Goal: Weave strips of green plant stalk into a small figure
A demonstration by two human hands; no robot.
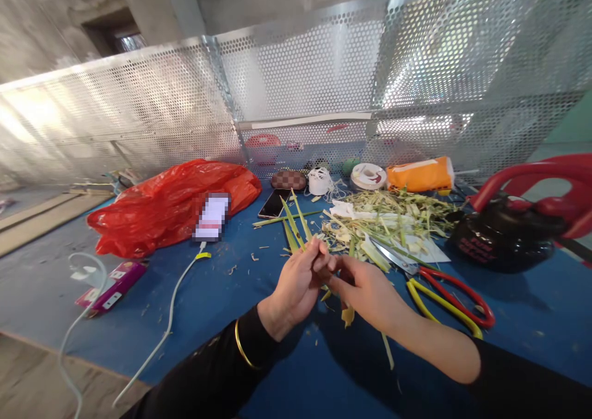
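Long green leaf strips stick up from my left hand, whose fingers are wrapped around their lower part. Against it, my right hand is closed, its thumb and fingertips pinching close to the base of the bunch. What lies between those right fingertips is hidden. Below the hands hang a yellowish dry piece and a thin pale strip. Just right of my hands, scissors with one red and one yellow handle lie with their blades by a heap of cut plant scraps.
A black kettle with a red handle stands at right. Along the back are an orange packet, a tape roll, white string and a dark phone. At left lie a red plastic bag, a lit phone and cables.
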